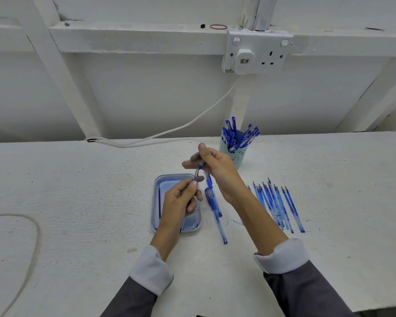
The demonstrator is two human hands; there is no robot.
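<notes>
Above the table I hold a blue pen between both hands. My right hand grips its blue upper part, and my left hand pinches its metal tip end between thumb and fingers. Below my left hand lies a clear plastic tray holding a thin dark refill. Two capped blue pens lie on the table just right of the tray. A row of several uncapped blue pens lies further right. A pale blue cup full of blue pens stands behind my right hand.
The white table meets a white wall with wooden battens. A double socket with a plugged adapter sits on the wall, and its white cable runs down to the table's back edge. A thin cord loops at the left.
</notes>
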